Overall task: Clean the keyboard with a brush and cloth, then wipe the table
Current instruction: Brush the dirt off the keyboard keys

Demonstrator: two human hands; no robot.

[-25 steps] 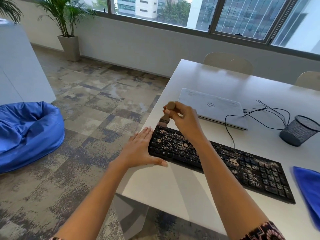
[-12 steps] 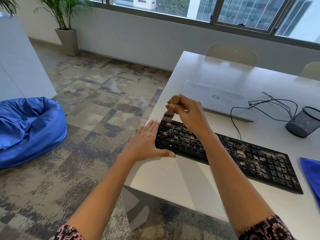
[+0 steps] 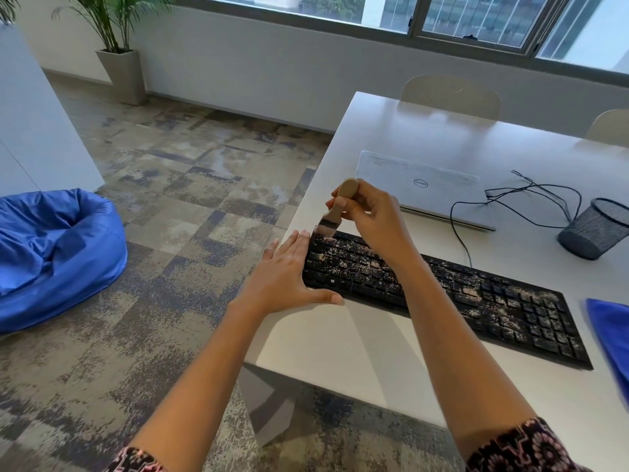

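Observation:
A black keyboard (image 3: pixel 476 298) speckled with pale crumbs lies slantwise on the white table (image 3: pixel 340 362). My right hand (image 3: pixel 372 216) grips a small wooden-handled brush (image 3: pixel 337 209), its bristles touching the keyboard's far left corner. My left hand (image 3: pixel 289 277) lies flat with straight fingers against the keyboard's left end, thumb along its front edge. A blue cloth (image 3: pixel 612 335) shows at the right edge of the table.
A closed white laptop (image 3: pixel 425 189) lies behind the keyboard, with black cables (image 3: pixel 531 195) and a mesh pen cup (image 3: pixel 592 229) to its right. Two chairs (image 3: pixel 449 97) stand at the far side. A blue beanbag (image 3: pixel 54 253) and a potted plant (image 3: pixel 122 73) are on the carpet.
The camera has shifted, so the scene sits slightly differently in view. Both hands stay at the keyboard's left end, with the brush still at the far left corner.

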